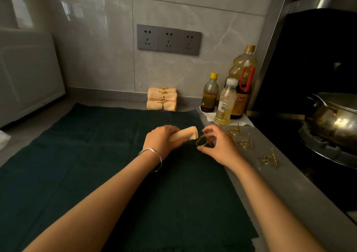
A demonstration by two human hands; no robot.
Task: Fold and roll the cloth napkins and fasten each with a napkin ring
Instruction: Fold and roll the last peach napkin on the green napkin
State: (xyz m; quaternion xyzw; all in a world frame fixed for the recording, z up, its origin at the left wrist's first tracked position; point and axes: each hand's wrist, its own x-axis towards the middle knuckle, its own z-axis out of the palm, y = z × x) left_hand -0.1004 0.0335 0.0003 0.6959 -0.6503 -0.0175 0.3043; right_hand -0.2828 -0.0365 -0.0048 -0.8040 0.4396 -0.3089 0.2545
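Observation:
My left hand (163,139) grips a rolled peach napkin (188,133) just above the dark green cloth (96,155); the roll's free end points right. My right hand (218,145) pinches a gold napkin ring (202,142) close to that end, a small gap between ring and roll. Against the back wall lies a stack of rolled peach napkins (162,101), each fastened with a gold leaf ring. Three more gold rings lie on the grey counter strip to the right: the farthest ring (234,131), the middle ring (246,143) and the nearest ring (268,159).
Three oil and sauce bottles (226,103) stand on white paper at the back right. A metal pot (336,116) sits on the gas stove to the right. A white appliance (27,77) fills the left. A socket panel (169,39) is on the tiled wall.

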